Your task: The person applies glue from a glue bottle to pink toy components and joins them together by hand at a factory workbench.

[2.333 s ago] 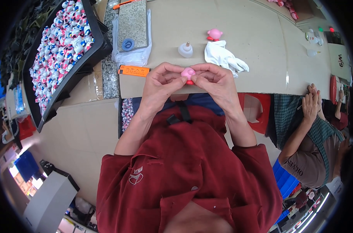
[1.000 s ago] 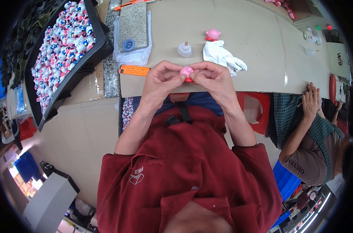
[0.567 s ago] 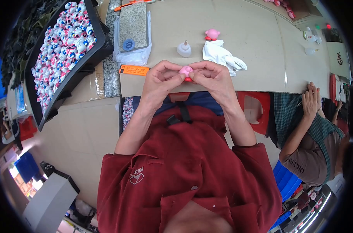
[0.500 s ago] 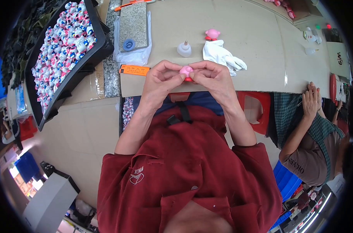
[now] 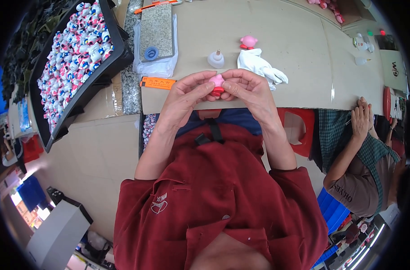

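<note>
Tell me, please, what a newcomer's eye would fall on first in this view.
Likely the heap of small white, pink and blue pieces in the black tray, upper left. Then the pink and red figure held between the left hand and right hand, above centre. A similar figure stands just beyond the white glove.

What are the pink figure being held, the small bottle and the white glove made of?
Pink figure: probably plastic or vinyl, smooth with a soft sheen. Small bottle: likely plastic, cloudy and translucent. White glove: apparently thin fabric, matte and limply creased.
</note>
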A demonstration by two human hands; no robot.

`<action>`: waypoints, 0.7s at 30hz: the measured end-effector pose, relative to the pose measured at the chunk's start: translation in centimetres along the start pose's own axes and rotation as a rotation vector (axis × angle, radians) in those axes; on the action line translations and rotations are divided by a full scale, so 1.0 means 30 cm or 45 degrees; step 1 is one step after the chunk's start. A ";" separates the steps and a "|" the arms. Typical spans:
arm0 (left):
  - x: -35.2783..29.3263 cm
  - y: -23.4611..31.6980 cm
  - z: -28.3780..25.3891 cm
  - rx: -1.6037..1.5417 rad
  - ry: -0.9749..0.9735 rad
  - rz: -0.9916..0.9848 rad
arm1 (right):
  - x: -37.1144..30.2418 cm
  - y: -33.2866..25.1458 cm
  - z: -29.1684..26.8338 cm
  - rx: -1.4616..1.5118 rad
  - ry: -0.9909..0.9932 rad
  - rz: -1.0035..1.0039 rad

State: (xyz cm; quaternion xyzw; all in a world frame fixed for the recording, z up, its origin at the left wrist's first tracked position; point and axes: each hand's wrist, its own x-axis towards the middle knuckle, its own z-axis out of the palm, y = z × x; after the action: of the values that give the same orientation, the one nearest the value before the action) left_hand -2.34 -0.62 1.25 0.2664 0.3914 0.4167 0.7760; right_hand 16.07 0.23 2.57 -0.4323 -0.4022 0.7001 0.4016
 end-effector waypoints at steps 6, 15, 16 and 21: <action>-0.001 -0.012 -0.008 -0.048 -0.050 0.043 | 0.002 0.004 -0.008 0.012 -0.020 0.004; -0.001 -0.006 -0.003 -0.020 -0.091 0.065 | -0.024 -0.053 -0.015 -1.102 0.552 -0.562; -0.004 -0.006 0.000 -0.020 -0.092 0.064 | -0.014 -0.061 -0.023 -1.654 0.831 -0.886; -0.006 -0.014 0.020 -0.027 -0.077 0.018 | -0.050 -0.024 -0.056 -1.413 0.706 -0.668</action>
State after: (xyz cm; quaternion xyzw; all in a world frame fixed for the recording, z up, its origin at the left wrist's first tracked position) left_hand -1.73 -1.05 1.33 0.2734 0.3616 0.4179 0.7873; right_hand 18.24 -0.51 3.13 -0.6263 -0.6760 0.1317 0.3651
